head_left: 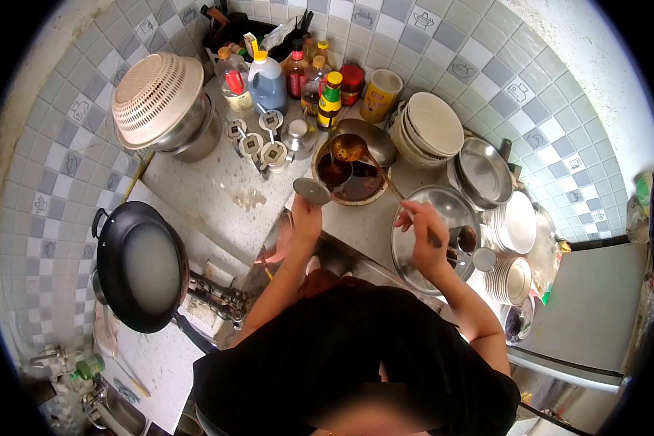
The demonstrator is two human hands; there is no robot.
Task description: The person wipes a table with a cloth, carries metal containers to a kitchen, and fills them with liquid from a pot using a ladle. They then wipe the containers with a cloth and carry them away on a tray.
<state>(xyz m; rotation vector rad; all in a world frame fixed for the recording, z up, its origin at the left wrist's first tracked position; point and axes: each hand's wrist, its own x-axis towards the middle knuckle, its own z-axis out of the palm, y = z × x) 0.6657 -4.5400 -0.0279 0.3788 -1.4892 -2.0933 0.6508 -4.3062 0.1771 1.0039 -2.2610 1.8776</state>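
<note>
My right hand (427, 236) is closed round the long handle of a ladle (350, 148). The ladle's bowl is coated in reddish-brown oil and hangs over a basin (386, 190) of dark red sauce. A second rounded scoop shape (334, 173) sits in that sauce. In my left hand (307, 216) is a round grey metal disc (312, 190) that looks like a jar lid, held beside the basin's near left rim. Under my right hand lies a wide steel tray (408, 251) with small dark-filled jars (463, 238) on it.
Sauce bottles (330, 100) and a yellow tub (381, 94) line the back wall. Stacked bowls (434, 123), steel pans (485, 171) and white plates (516, 221) stand right. Left are a black wok (144, 265) of cloudy liquid and a colander (156, 98) on steel pots.
</note>
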